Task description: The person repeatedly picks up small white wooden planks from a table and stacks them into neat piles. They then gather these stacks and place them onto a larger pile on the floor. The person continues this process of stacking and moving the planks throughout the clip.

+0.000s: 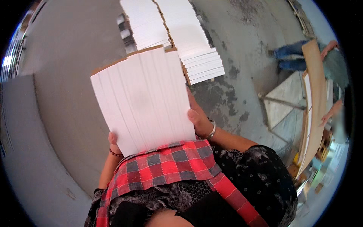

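Note:
Both my hands carry a bundle of white boards [145, 102] with brown edges along the far end. Several boards lie side by side in it, and their far ends do not line up evenly. My left hand [113, 138] is closed around the bundle's left side, its thumb showing and the fingers hidden underneath. On the other side, my right hand [199, 120] grips the right edge, thumb on top. The near end of the bundle rests against my red and grey checked apron [170, 162].
Just beyond the bundle, rows of similar white boards [185, 28] are stacked on the grey floor [75, 49]. At the right, another person [334, 68] has hands on a long brown panel [315, 94] beside a metal frame [283, 100]. A grey-blue surface [34, 151] curves along the left.

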Available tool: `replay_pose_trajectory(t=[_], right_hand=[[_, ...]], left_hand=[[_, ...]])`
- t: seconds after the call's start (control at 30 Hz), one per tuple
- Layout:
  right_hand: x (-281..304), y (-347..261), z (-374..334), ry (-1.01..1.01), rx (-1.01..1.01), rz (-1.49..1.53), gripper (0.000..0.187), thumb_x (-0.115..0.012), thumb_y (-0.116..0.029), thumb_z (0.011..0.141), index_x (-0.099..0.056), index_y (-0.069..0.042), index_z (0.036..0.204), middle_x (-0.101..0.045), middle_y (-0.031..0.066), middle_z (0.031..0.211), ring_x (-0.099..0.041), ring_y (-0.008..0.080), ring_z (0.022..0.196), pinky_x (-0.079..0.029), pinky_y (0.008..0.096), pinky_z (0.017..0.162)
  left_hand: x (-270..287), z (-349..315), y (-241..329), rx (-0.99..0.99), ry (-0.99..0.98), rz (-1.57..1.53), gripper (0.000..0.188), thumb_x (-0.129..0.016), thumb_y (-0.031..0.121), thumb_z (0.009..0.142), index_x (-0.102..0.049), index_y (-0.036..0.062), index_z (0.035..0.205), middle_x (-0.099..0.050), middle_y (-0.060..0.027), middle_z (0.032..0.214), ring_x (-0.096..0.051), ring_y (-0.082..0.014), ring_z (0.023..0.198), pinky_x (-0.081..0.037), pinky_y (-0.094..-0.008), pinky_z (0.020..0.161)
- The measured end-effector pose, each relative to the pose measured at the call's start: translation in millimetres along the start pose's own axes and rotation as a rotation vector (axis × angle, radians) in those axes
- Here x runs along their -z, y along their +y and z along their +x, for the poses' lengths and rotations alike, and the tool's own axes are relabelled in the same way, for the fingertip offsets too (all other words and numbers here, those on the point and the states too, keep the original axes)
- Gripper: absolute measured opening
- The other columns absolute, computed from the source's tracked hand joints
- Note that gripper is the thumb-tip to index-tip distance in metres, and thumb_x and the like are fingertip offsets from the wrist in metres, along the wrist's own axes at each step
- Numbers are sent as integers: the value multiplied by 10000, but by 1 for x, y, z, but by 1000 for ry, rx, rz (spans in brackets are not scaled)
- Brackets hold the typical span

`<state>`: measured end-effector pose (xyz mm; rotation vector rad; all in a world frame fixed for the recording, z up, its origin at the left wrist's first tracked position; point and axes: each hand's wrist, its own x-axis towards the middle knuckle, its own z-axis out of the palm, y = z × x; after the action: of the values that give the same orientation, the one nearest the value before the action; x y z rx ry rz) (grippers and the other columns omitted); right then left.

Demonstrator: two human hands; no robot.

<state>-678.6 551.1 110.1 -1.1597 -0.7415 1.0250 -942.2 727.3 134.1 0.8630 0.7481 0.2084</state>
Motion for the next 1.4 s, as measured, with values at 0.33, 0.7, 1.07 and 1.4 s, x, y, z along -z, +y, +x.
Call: replay_pose_trajectory(t=[0.33, 0.7, 1.07, 1.4], right_hand=[[-72, 74, -31, 525, 89, 298, 894, -433, -617, 898, -137, -19, 1493, -252, 172, 1514, -288, 263, 1371, -255, 407, 1103], [69, 256, -343, 1164, -172, 864, 833, -525, -696, 803, -442, -45, 1317, -542, 127, 1247, -560, 268, 1115, -486, 439, 927], [275, 308, -478, 1316, -58, 840, 758, -453, -633, 879, -411, -42, 1351, -503, 116, 1292, -503, 279, 1184, -430, 422, 986], [274, 297, -436, 1451, -89, 684, 661, -417, -531, 948, -399, 3, 1337, -535, 129, 1230, -528, 253, 1128, -436, 373, 953]], left_hand=[[59, 81, 55, 300, -294, 211, 1061, -645, 677, 718, -231, 53, 1469, -364, -157, 1455, -406, -323, 1303, -401, -494, 1035], [-159, 197, -313, 384, -905, 436, 1007, -533, 617, 833, -77, 32, 1515, -135, -126, 1566, -135, -245, 1436, -139, -408, 1146], [-340, 230, -518, 591, -835, 505, 1024, -544, 671, 779, -150, 77, 1514, -255, -149, 1517, -277, -262, 1372, -255, -417, 1103], [-338, 256, -495, 401, -591, 614, 658, -546, 429, 921, -416, -32, 1372, -433, -145, 1396, -416, -232, 1279, -329, -343, 1064]])
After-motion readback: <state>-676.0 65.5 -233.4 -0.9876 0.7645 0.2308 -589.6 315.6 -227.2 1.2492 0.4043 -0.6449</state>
